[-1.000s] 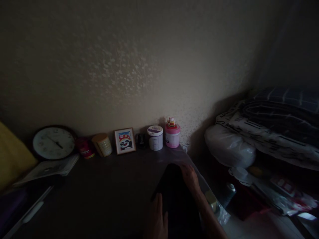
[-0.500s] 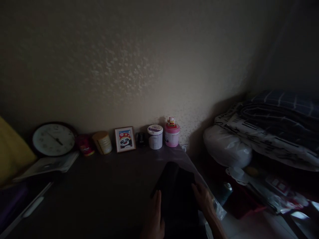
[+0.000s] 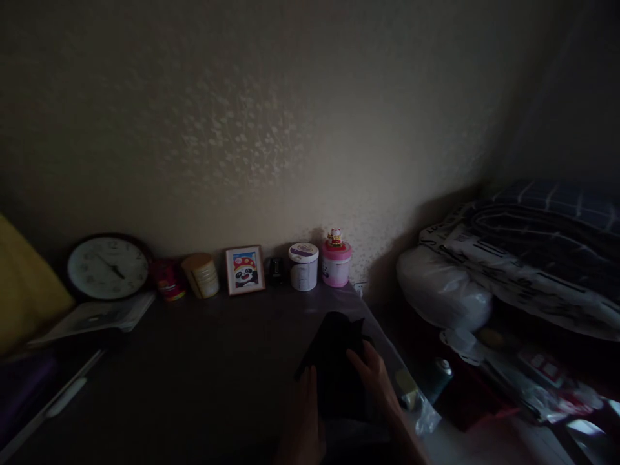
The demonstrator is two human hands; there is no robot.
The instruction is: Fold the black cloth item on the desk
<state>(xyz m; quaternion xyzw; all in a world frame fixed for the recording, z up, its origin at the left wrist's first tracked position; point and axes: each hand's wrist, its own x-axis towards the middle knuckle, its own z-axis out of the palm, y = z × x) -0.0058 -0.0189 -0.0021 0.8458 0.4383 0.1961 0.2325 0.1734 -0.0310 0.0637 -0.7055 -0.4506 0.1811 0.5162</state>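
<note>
A piece of black cloth [image 3: 334,368], perhaps a folded garment, lies on the right part of the dark table [image 3: 203,361]. The gloom hides its details. My left hand [image 3: 305,410] rests along the cloth's left edge with its fingers stretched out. On the other side, my right hand [image 3: 372,371] has its fingers and thumb closed on the right part of the cloth, which is folded inward. A small pointed corner of cloth sticks up just beyond the right fingers.
Along the wall stand a round clock [image 3: 109,267], a red container [image 3: 168,281], a yellowish jar [image 3: 202,276], a panda picture frame [image 3: 245,271], a white tub [image 3: 303,270] and a pink tub [image 3: 336,268]. Right of the table edge are a spray can [image 3: 442,373] and piled bedding [image 3: 537,252].
My right hand has moved left and slightly up, bringing the cloth's right side inward, so the cloth looks narrower and shorter. My left hand stays at the left edge.
</note>
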